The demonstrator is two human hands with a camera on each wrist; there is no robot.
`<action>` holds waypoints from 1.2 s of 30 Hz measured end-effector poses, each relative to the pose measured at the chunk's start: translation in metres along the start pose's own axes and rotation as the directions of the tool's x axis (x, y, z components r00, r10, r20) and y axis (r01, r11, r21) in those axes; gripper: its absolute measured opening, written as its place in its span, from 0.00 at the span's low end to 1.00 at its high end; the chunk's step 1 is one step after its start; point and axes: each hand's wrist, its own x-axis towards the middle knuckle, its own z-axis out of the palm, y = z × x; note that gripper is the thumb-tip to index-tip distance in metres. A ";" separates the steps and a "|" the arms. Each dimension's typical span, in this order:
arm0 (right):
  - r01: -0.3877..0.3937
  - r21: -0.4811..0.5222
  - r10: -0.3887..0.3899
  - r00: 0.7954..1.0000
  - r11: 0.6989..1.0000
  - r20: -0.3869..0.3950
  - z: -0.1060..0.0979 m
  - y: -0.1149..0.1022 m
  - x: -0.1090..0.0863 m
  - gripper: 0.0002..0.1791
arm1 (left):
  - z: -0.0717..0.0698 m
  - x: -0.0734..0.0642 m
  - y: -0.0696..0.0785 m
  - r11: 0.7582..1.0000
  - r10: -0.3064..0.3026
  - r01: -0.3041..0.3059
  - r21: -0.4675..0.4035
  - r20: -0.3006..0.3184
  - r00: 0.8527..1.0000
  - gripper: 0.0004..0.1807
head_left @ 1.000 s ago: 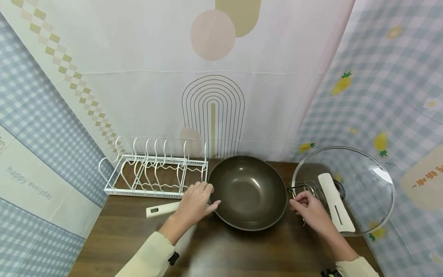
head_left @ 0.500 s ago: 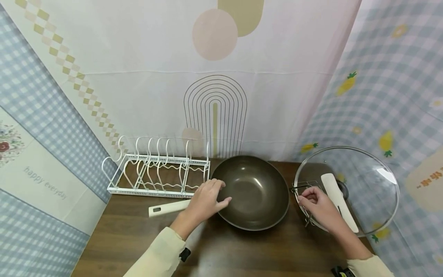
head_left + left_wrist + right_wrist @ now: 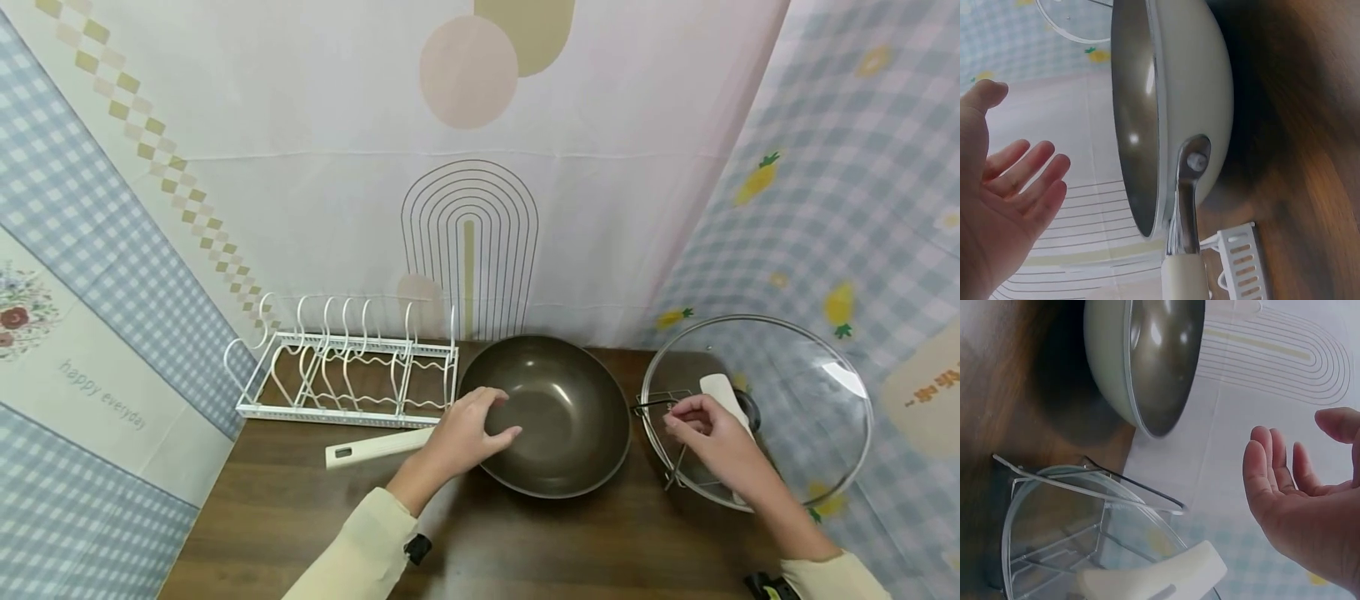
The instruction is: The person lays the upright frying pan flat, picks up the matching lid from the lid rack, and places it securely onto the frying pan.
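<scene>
Both hands shifted rightward over the last second; the view drifted slightly too, but the hand travel exceeds it. Left hand [image 3: 467, 429], formerly by the handle joint, is now over the left rim of the deep round wok with dark brown interior and cream exterior [image 3: 555, 454]. Its fingers and thumb are spread apart; the left wrist view shows nothing held and a gap to the rim. Right hand [image 3: 716, 442] now overlaps the round clear-glass lid with metal rim [image 3: 813, 417] in the head view; fingers loosely bent, thumb apart, grasping nothing. Wok: upright on the brown wood-grain table [image 3: 525, 542], between the white metal slotted rack [image 3: 300, 413] and the silvery wire stand [image 3: 1091, 491], long cream handle [image 3: 375, 448] pointing left. Its place relative to the rack is unchanged. The lid stands tilted at the stand, with a cream slotted paddle-shaped piece [image 3: 1166, 575] beside it. Inference: the wok is released and self-supporting; both hands are free.
</scene>
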 end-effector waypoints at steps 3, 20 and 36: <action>0.016 -0.020 -0.017 1.000 1.000 -0.022 -0.005 0.001 0.000 0.20 | 0.002 0.002 0.003 0.999 -0.023 0.024 -0.047 0.021 1.000 0.26; 0.080 -0.039 -0.082 0.995 0.996 -0.058 -0.026 0.010 -0.001 0.18 | 0.016 0.018 0.020 0.992 -0.020 0.035 -0.123 0.117 0.993 0.33; 0.089 -0.055 -0.091 0.995 0.995 -0.042 -0.039 0.024 -0.007 0.19 | 0.039 0.035 0.042 0.989 0.043 -0.024 -0.146 0.130 0.991 0.35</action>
